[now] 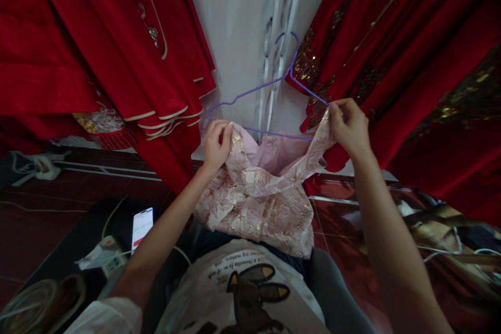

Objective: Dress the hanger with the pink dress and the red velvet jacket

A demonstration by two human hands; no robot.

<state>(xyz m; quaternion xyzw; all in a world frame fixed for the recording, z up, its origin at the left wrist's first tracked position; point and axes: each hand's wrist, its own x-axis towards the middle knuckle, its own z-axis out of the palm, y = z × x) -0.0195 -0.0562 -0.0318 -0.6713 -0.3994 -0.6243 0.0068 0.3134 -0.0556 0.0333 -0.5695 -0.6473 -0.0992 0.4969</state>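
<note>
A pink brocade garment with gold patterning and a plain pink lining lies over my lap, its upper edge raised between my hands. My left hand pinches the garment's left upper corner, near the left end of a purple hanger. On the other side, my right hand grips the right upper edge of the garment, close to the hanger's right arm. The hanger's lower bar crosses the garment's opening, and its hook points up and away from me. My fingers partly hide both hanger ends.
Red garments with gold trim hang on the left, and sequinned red ones on the right. White cabinet doors stand between them. At lower left, a lit phone and a power strip rest on a dark surface.
</note>
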